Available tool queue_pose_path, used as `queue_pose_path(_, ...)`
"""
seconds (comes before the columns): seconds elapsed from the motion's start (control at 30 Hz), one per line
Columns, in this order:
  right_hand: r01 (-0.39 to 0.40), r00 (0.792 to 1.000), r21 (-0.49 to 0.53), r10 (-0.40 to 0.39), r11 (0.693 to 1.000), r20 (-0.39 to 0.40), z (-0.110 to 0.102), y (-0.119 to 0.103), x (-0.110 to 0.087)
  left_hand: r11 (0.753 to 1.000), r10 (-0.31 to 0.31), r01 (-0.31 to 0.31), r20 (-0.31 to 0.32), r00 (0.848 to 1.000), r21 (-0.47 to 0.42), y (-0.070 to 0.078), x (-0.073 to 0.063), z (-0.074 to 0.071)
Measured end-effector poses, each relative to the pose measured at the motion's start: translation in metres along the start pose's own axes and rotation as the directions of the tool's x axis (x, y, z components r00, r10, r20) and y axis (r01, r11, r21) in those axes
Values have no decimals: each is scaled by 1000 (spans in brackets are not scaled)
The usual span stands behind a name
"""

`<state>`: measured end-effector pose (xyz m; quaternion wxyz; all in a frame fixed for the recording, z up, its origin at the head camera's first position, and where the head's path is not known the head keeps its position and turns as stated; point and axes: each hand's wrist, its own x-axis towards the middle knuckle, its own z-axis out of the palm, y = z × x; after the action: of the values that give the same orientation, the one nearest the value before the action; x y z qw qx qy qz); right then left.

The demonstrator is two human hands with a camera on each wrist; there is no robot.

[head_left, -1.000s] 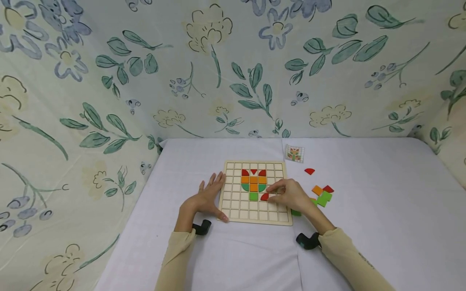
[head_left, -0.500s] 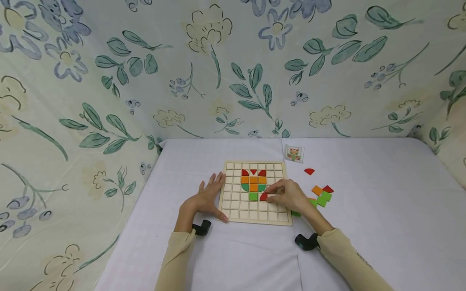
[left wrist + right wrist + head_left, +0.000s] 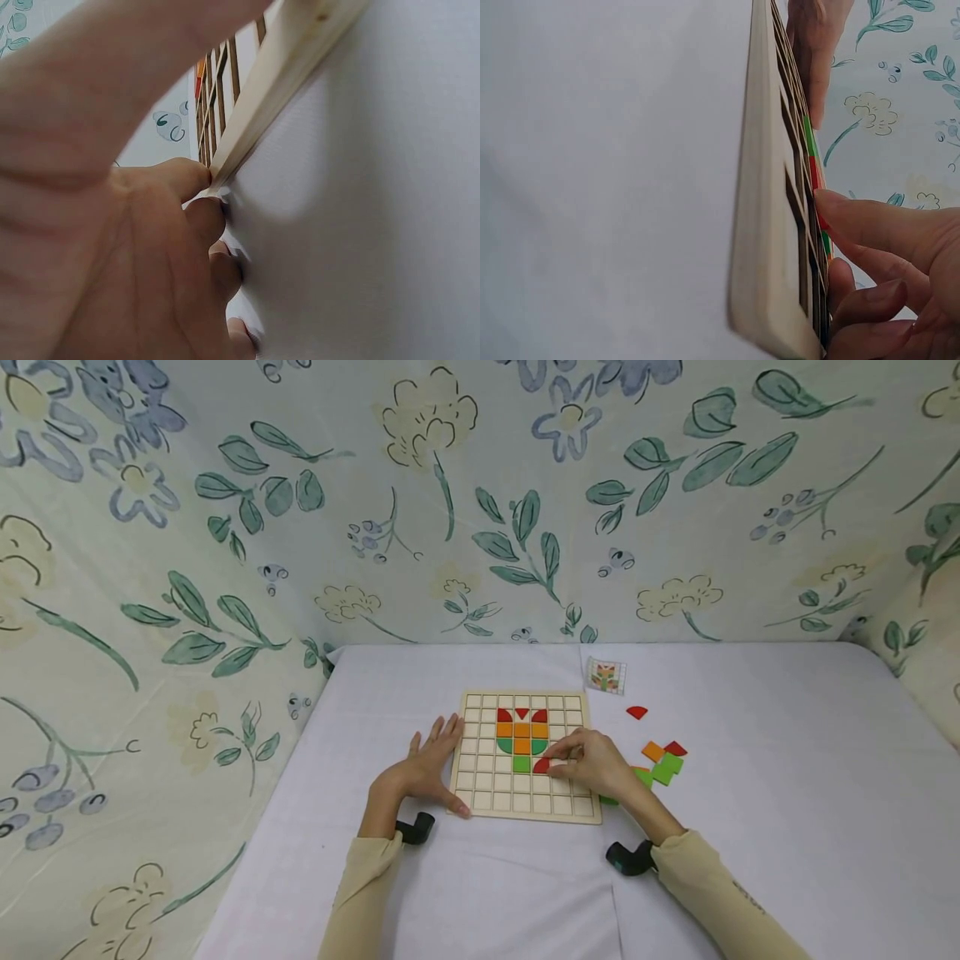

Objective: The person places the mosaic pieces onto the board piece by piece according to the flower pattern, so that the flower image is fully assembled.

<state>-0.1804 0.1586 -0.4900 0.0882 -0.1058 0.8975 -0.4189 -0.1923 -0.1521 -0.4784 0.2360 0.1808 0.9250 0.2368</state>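
Observation:
A square wooden grid board lies on the white cloth, with red, orange and green tiles set in a tulip-like pattern. My right hand pinches a red quarter-circle tile between thumb and index finger, at the cell right of a light green square tile. In the right wrist view the thumb touches the red tile at the grid. With spread fingers, my left hand rests along the board's left edge, its thumb by the near left corner. The left wrist view shows fingers against the wooden rim.
Loose tiles lie right of the board: a red one, an orange square, another red one and green squares, some partly behind the right hand. A small pattern card lies beyond the board's far right corner. Floral cloth hangs behind.
My right hand has shifted slightly left with the red tile, which now lies closer to the light green square. The left hand has stayed in place.

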Motion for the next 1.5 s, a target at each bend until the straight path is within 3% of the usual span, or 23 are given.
queue_pose_path(0.6, 5, 999, 15, -6, 1000, 36, -10, 1, 0, 1000, -4, 4, -5, 1000, 5, -1, 0, 1)
queue_pose_path(0.87, -91, 996, -5, 91, 996, 13, -34, 10, -1, 1000, 2, -3, -8, 1000, -9, -2, 1, 1)
queue_pose_path(1.0, -73, 997, -13, 73, 997, 5, -51, 19, -4, 1000, 7, -7, -7, 1000, -3, -2, 1, 0)
queue_pose_path(1.2, -117, 993, -39, 116, 992, -15, -74, 31, -14, 1000, 8, -8, -10, 1000, 0, -3, 2, 0)
queue_pose_path(1.5, -135, 990, -50, 137, 990, 39, -94, 56, -33, 1000, -6, 6, 1, 1000, 1, -1, 1, 1)
